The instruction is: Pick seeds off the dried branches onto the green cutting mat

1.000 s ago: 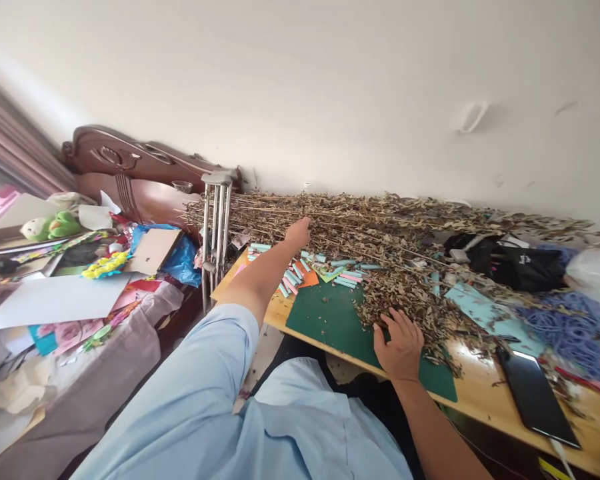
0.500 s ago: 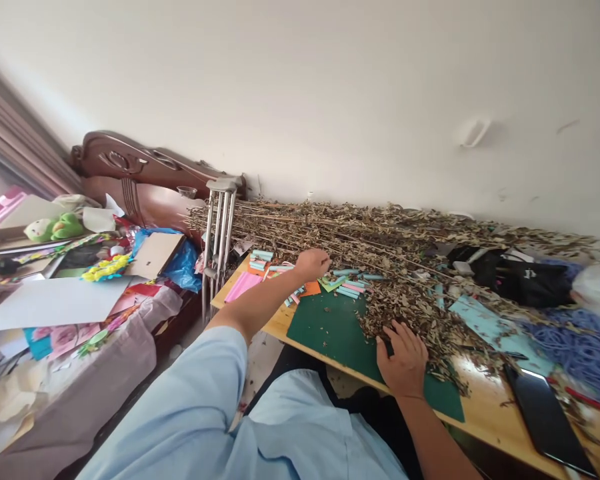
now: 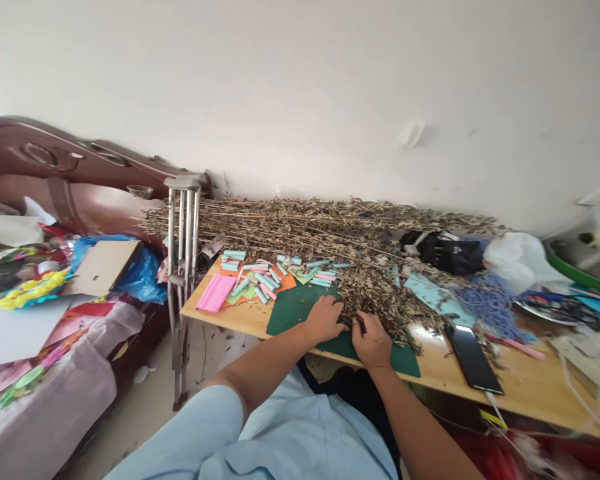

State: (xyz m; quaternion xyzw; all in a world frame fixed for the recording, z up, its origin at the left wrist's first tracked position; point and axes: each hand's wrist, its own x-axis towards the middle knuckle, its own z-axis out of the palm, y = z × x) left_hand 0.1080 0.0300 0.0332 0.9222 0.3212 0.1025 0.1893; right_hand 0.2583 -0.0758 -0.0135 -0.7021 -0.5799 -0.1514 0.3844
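Note:
My left hand [image 3: 325, 320] rests at the near edge of a heap of dried leaves [image 3: 380, 297], its fingers curled into them. Close beside it, my right hand [image 3: 373, 341] bends its fingers and thumb around some leaves at the same edge. The hands nearly meet at the thumbs; the leaves between the fingers are mostly hidden. Under both hands lies a green cutting mat [image 3: 295, 310]. Small rolled paper tubes [image 3: 265, 283] in blue and pink lie to the left, over orange and green sheets, near a pink paper stack [image 3: 217, 293].
Long dried stalks [image 3: 280, 223] are piled along the wall. Metal crutches [image 3: 183, 260] stand at the table's left end, near a cluttered bed [image 3: 75, 407]. On the right are a phone [image 3: 473, 357] on a cable, blue cord [image 3: 495, 307] and a black bag [image 3: 450, 253].
My left hand has come down from above the paper tubes to the leaves beside my right hand. My right hand's spread fingers have curled in. The view has turned right.

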